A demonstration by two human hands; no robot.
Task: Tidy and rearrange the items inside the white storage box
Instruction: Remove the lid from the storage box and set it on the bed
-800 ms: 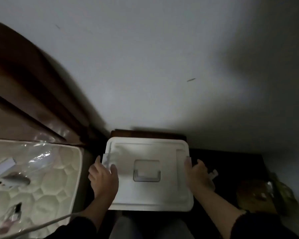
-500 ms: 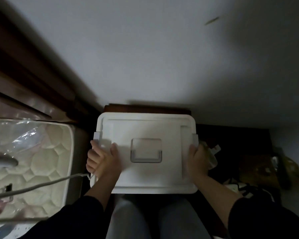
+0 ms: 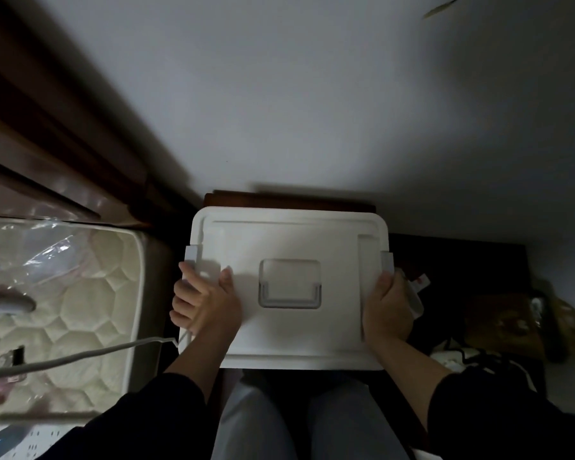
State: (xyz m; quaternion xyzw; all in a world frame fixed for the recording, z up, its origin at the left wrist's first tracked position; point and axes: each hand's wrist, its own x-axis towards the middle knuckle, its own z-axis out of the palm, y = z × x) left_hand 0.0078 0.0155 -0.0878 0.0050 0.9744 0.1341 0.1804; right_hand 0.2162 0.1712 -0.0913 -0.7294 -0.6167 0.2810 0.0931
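The white storage box (image 3: 289, 343) sits right in front of me against the wall, its lid on, with a recessed grey handle (image 3: 290, 284) in the middle of the lid. My left hand (image 3: 205, 300) grips the left edge of the lid, fingers curled around the side by the left latch (image 3: 192, 253). My right hand (image 3: 387, 310) clasps the right edge just below the right latch (image 3: 387, 260). What is inside the box is hidden by the lid.
A quilted mattress (image 3: 80, 313) under plastic wrap lies at the left, with a grey cable (image 3: 63, 361) running across it. Dark wooden furniture (image 3: 47, 144) stands at the upper left. Dim bags and clutter (image 3: 512, 323) sit at the right. My knees (image 3: 306, 423) are below the box.
The view has tilted down, so the box appears lower and larger. My left fingers have curled around the left edge and my right hand has slid onto the right edge.
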